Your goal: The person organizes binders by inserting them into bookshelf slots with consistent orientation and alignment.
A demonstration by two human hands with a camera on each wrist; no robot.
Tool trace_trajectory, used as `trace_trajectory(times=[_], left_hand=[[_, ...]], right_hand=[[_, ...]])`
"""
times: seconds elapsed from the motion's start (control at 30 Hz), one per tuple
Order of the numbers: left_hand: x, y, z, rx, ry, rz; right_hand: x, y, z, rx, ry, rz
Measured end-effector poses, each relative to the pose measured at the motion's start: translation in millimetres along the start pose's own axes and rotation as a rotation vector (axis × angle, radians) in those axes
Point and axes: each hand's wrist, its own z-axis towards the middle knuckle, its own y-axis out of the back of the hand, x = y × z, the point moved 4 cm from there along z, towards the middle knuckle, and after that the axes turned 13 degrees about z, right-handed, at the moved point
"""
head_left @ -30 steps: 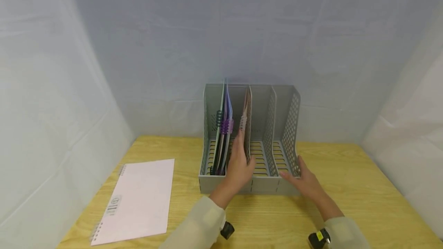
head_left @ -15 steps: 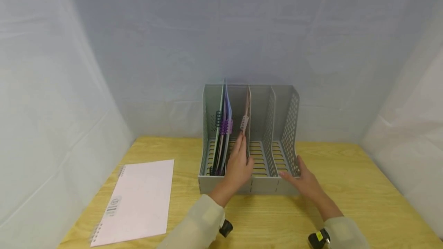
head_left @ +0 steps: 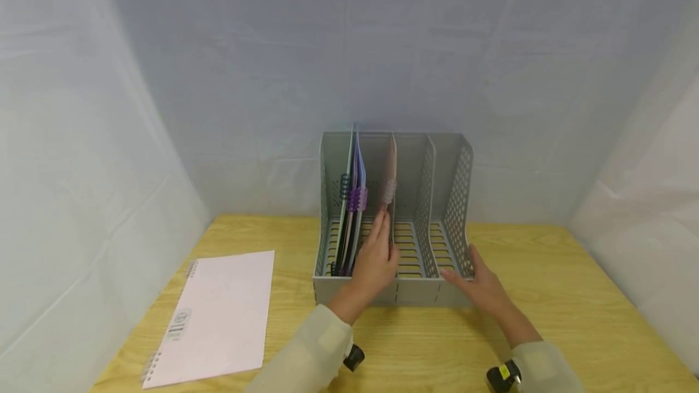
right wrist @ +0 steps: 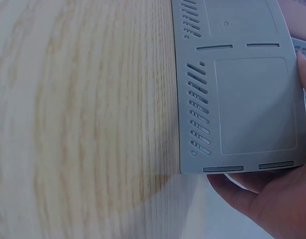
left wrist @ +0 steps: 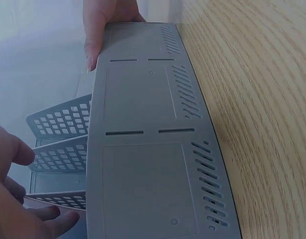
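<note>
A grey file rack (head_left: 417,293) with upright perforated dividers stands on the table. My left hand (head_left: 373,264) reaches into it. Its nearly straight fingers touch a pink spiral notebook (head_left: 389,184) standing against a divider; the thumb lies on the divider's other side, as the left wrist view shows. Left of that hand, notebooks with a dark green coil (head_left: 345,187) and a purple coil (head_left: 357,199) stand close together. My right hand (head_left: 484,288) grips the rack's right front corner, thumb on the front edge. In the right wrist view, its fingers (right wrist: 232,194) go round the side wall.
Another pink spiral notebook (head_left: 218,317) lies flat on the wooden table (head_left: 437,350), left of the rack. White sheeting (head_left: 273,77) hangs behind the table and along both sides.
The pink notebook in the rack has shifted right, flat against the divider, and my left fingertips have moved slightly right with it. My right hand keeps its place on the rack.
</note>
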Motion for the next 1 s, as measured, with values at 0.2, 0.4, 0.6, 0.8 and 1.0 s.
trace_trajectory(times=[0.2,0.4,0.6,0.8,1.0], left_hand=[[0.4,-1.0,0.8,0.027,0.006,0.002],[1.1,-2.3,-0.7,0.024,0.002,-0.012],[1.6,-6.1,-2.4,0.052,0.008,-0.041],[0.0,-6.4,-5.2,0.035,-0.008,-0.038],[-2.0,-4.6,-11.0,-0.018,-0.046,0.008]], right_hand=[[-0.7,-0.8,0.3,0.001,-0.003,0.002],[-1.2,-0.6,0.5,-0.002,0.008,0.004],[-2.7,-0.6,0.5,0.0,0.003,0.008],[-4.3,0.2,1.3,-0.001,0.001,0.01],[-3.6,1.6,0.9,0.001,-0.002,0.019]])
